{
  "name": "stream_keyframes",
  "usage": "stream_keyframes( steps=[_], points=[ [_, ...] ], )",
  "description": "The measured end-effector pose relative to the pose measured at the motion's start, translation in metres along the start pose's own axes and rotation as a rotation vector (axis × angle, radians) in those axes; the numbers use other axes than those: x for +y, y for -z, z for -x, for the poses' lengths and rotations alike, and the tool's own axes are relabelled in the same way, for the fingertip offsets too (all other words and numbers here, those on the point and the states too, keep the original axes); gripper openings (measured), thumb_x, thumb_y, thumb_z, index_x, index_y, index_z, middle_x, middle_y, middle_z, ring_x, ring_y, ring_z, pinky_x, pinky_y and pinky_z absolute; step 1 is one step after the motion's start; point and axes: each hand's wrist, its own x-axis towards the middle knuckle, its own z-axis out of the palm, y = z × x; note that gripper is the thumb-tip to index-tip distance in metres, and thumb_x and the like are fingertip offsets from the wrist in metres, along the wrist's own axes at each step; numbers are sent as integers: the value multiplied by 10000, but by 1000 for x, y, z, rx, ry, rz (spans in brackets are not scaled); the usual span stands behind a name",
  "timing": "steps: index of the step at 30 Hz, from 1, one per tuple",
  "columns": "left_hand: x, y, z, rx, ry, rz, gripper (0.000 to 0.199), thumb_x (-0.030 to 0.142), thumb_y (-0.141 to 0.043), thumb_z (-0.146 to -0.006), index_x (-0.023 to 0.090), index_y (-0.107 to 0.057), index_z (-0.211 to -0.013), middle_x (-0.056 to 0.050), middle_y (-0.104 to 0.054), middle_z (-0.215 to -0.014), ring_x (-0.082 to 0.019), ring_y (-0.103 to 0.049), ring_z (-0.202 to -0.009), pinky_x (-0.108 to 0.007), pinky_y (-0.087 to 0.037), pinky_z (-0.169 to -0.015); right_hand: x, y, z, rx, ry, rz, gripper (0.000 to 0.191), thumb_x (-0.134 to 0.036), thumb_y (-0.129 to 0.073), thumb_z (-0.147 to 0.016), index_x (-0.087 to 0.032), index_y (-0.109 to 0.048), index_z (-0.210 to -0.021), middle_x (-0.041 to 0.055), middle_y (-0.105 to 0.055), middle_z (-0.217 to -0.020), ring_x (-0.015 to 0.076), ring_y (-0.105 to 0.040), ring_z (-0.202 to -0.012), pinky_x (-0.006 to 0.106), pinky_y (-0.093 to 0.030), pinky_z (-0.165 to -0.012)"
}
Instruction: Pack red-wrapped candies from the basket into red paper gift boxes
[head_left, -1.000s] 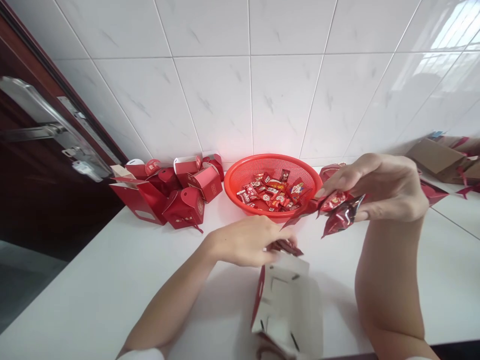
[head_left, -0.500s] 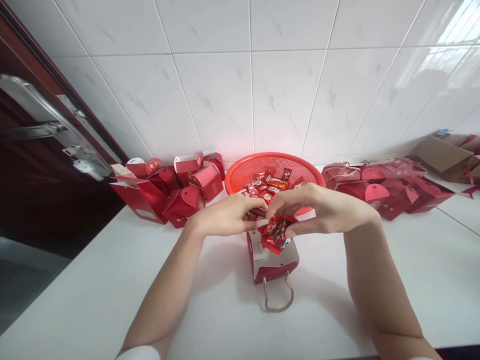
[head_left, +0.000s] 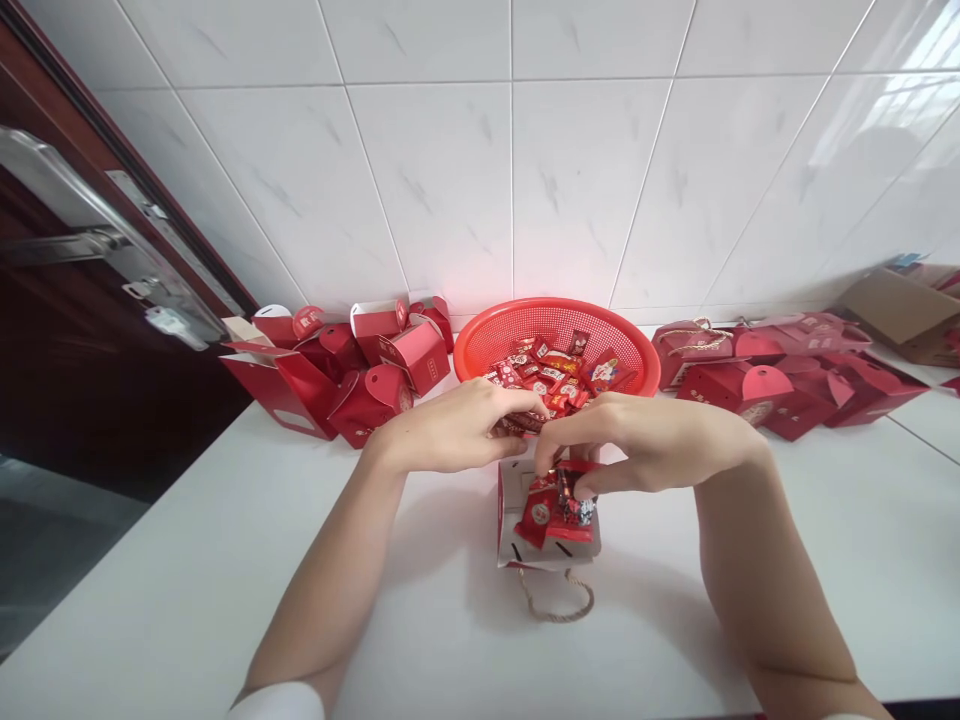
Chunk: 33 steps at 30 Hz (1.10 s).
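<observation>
An open red box (head_left: 511, 520) with a pale inside lies on the white table, its rope handle (head_left: 559, 615) toward me. My right hand (head_left: 637, 440) is closed on several wrapped candies (head_left: 551, 510) at the opening of this box. My left hand (head_left: 469, 425) is by the box's far left side, fingers curled at the near rim of the red basket; its fingertips are partly hidden, and I cannot make out whether they hold anything. Red-wrapped candies (head_left: 562, 375) lie in the red mesh basket (head_left: 480, 335) behind both hands.
Several red gift boxes (head_left: 375, 395) stand at the left against the tiled wall, and more red boxes (head_left: 795, 395) at the right. A brown cardboard box (head_left: 896, 310) is at the far right. A dark door with a metal handle (head_left: 67, 245) is on the left.
My right hand has moved down with the candies, which are now lower, over the box's inside. My left hand has barely moved. The view has shifted slightly.
</observation>
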Motion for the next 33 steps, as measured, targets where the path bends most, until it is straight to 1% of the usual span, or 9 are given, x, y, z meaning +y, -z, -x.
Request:
stream_keyframes(
  steps=[3,7,9,11,14,18,23,28,33],
  points=[
    [5,2,2,-47,15,-28,148,193,-611,-914,233,-730,-993,2,-767,-919,-191,-692,-818,-266,-451,-662,-6,2,5,29,10,17,229,-94,-617,-926,-152,-682,-1138,42,-735,-953,130,-642,-740,243,-488,-655],
    [9,3,2,-73,13,-58,155,176,-609,-934,222,-712,-1040,4,-767,-968,-174,-692,-854,-257,-453,-695,-16,-2,4,46,56,55,262,-51,-574,-936,-134,-697,-1152,76,-748,-1079,166,-671,-931,275,-509,-791],
    [8,3,2,-74,18,-82,160,182,-614,-939,221,-713,-1058,-4,-764,-976,-179,-693,-867,-260,-455,-703,-20,-6,1,26,38,77,311,-17,-554,-931,-148,-707,-1167,73,-750,-1138,173,-672,-998,272,-508,-813],
    [7,3,1,-73,25,-98,165,187,-617,-939,224,-716,-1065,-7,-761,-974,-183,-691,-872,-262,-455,-700,-22,-9,-2,10,-26,112,361,12,-545,-913,-168,-722,-1172,63,-754,-1160,174,-682,-977,257,-502,-747],
    [6,2,0,-75,28,-83,201,141,-606,-922,230,-717,-1065,1,-765,-977,-177,-693,-868,-260,-456,-701,-22,-11,-4,45,-107,180,399,21,-546,-899,-196,-736,-1175,43,-771,-1111,162,-688,-852,250,-465,-637],
    [6,2,0,-79,27,-74,195,120,-596,-916,224,-717,-1028,16,-759,-923,-161,-680,-811,-255,-444,-680,-21,-7,-1,129,-130,193,359,10,-557,-904,-197,-747,-1127,24,-779,-1000,155,-689,-809,254,-469,-656],
    [5,2,0,-74,23,-83,184,119,-596,-919,222,-716,-1013,17,-749,-916,-157,-666,-812,-253,-430,-674,-23,-9,2,169,-118,193,329,24,-550,-899,-184,-749,-1059,24,-769,-938,153,-685,-796,256,-455,-651],
    [6,2,0,-80,8,-90,179,133,-585,-926,210,-710,-1029,9,-744,-910,-159,-663,-801,-253,-420,-653,-28,-16,-4,133,-144,223,315,22,-554,-894,-184,-742,-1041,26,-759,-929,144,-670,-761,244,-400,-587],
    [3,1,-1,-73,39,-121,162,171,-583,-942,218,-704,-1038,4,-737,-916,-162,-654,-792,-259,-402,-634,-24,-21,-11,109,-253,345,250,-33,-584,-891,-185,-722,-1033,53,-732,-916,182,-662,-785,258,-384,-582]
  ],
)
